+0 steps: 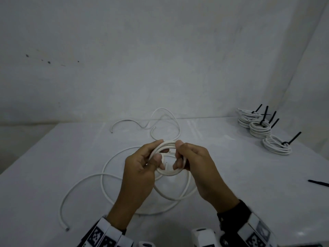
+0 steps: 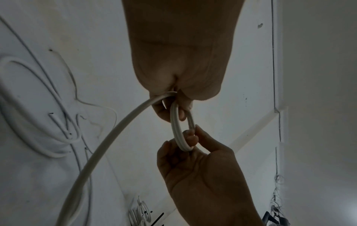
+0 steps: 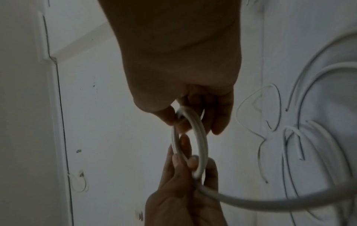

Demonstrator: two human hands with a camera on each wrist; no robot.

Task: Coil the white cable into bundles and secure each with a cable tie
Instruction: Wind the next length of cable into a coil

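Above the white table (image 1: pixel 231 157), both hands hold a small coil (image 1: pixel 168 173) of white cable with a few turns. My left hand (image 1: pixel 158 150) grips the coil's left side, thumb on top. My right hand (image 1: pixel 179 154) pinches its right side. In the left wrist view the left fingers (image 2: pixel 164 113) curl round the coil (image 2: pixel 176 130), and the right hand (image 2: pixel 193 152) holds its far end. The right wrist view shows the right fingers (image 3: pixel 220 116) round the coil (image 3: pixel 201 142), with the left hand (image 3: pixel 183 175) below. The loose cable (image 1: pixel 105 175) trails off in wide loops on the table.
Tied white bundles (image 1: pixel 260 130) with black cable ties sticking up stand at the back right, one (image 1: pixel 276 147) nearer. A loose black cable tie (image 1: pixel 318 183) lies at the right edge. A thinner loose white cable (image 1: pixel 142 123) lies near the back wall.
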